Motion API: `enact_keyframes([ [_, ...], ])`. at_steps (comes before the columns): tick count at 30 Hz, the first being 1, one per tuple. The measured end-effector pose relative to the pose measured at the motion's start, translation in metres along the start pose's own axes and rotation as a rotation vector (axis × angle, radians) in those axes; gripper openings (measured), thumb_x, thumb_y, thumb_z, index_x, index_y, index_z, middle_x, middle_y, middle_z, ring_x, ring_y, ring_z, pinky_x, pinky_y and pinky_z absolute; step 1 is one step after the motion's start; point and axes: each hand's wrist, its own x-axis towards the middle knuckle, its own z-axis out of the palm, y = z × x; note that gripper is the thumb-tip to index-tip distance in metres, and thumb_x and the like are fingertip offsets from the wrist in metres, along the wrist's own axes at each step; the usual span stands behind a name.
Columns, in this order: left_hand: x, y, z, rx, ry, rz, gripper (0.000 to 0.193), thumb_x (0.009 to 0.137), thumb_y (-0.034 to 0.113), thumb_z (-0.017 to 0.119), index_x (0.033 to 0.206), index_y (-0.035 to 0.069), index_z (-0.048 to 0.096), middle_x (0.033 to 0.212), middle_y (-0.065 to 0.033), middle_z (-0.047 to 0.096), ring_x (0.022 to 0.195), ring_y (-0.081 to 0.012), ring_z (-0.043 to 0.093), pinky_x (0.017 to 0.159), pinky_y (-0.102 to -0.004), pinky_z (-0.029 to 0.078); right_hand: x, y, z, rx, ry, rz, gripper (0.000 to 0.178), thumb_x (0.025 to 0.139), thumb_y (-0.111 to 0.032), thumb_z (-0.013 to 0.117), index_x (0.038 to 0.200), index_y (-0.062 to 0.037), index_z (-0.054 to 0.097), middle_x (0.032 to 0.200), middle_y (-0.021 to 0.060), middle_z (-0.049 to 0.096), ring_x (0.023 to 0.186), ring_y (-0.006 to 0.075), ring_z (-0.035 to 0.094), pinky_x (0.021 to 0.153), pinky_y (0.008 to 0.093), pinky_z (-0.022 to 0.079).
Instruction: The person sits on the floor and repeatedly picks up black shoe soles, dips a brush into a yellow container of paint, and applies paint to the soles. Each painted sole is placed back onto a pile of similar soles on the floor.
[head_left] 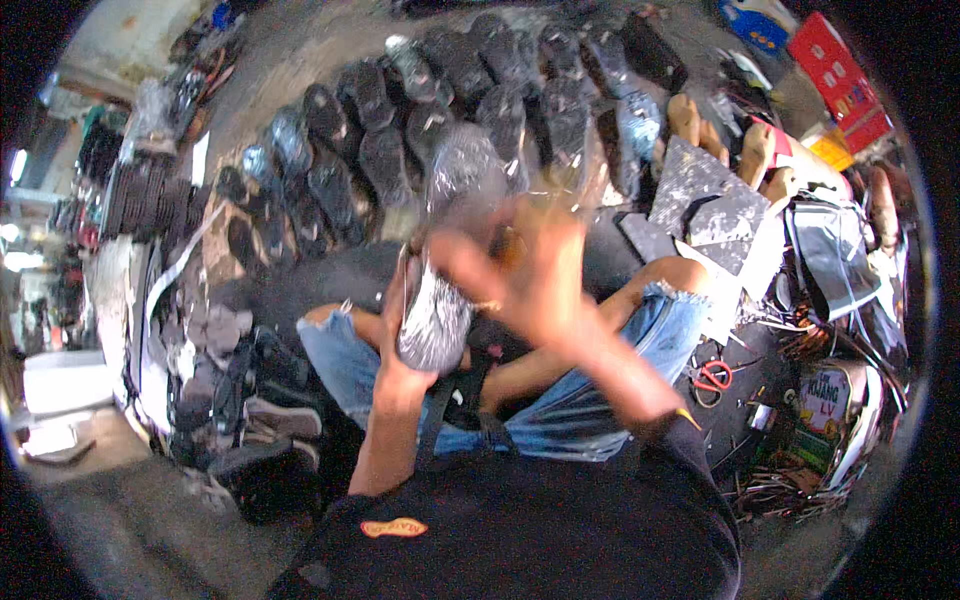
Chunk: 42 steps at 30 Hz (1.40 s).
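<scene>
The far floor has many shoes lined up already. The left hand grips one shiny shoe; the right hand's grip, I can't tell.

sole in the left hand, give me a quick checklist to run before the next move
1. Left hand holding the sole: ok, fingers wrapped at its near end.
2. Right hand touching the sole: cannot tell, motion blur.
3. Sole's surface sound: cannot tell, glare and blur hide detail.
4. Scissors away from both hands: ok, lying off to the right.
5. Other soles laid out ahead: ok, in rough rows.
</scene>
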Motion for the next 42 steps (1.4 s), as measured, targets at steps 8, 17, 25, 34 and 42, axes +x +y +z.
enact_keyframes([
  [8,0.226,0.029,-0.055,-1.487,0.173,-0.347,0.037,0.108,0.028,0.058,0.136,0.003,0.059,0.121,-0.0105,0.072,0.101,-0.0228,0.073,0.091,-0.0377,0.059,0.038,0.116,-0.11,-0.127,0.614,0.499,0.032,0.089,-0.026,0.085,0.104,0.0013,0.078,0.087,0.0069,0.078,0.075,0.0122,0.066,0.072,0.0285,0.054],
  [17,0.519,-0.034,0.273,-1.606,0.095,-0.833,0.033,0.098,0.01,0.067,0.132,0.006,0.067,0.128,-0.0154,0.069,0.113,-0.0312,0.069,0.092,-0.0514,0.057,0.001,0.181,-0.1,-0.016,0.64,0.807,0.027,0.091,-0.021,0.083,0.101,0.0035,0.077,0.09,0.007,0.077,0.08,0.0133,0.067,0.077,0.0325,0.054],
  [25,0.486,-0.093,0.288,-1.472,0.098,-0.747,0.012,0.091,0.004,0.06,0.084,0.003,0.07,0.091,-0.0147,0.069,0.079,-0.0252,0.07,0.064,-0.0445,0.053,0.009,0.2,-0.08,0.138,0.567,0.807,0.029,0.094,-0.019,0.081,0.11,0.0035,0.075,0.101,0.0078,0.076,0.092,0.0155,0.067,0.087,0.0336,0.053],
  [34,0.025,-0.085,-0.018,-0.621,0.378,-0.561,0.019,0.099,0.009,0.071,0.116,0.001,0.072,0.104,-0.0121,0.078,0.088,-0.0172,0.075,0.077,-0.0316,0.061,-0.016,0.191,-0.083,-0.054,0.451,0.733,0.047,0.104,-0.034,0.068,0.128,0.0061,0.07,0.124,0.0181,0.073,0.111,0.025,0.068,0.097,0.0368,0.055],
  [42,-0.218,-0.32,-0.044,0.661,-0.047,-1.379,0.048,0.084,0.054,0.082,0.106,0.012,0.074,0.107,-0.0226,0.074,0.099,-0.0466,0.073,0.084,-0.0565,0.06,-0.019,0.038,0.019,-0.338,-0.322,0.372,0.017,0.095,-0.013,0.078,0.105,0.0013,0.076,0.095,0.013,0.079,0.081,0.0193,0.073,0.077,0.0345,0.058],
])
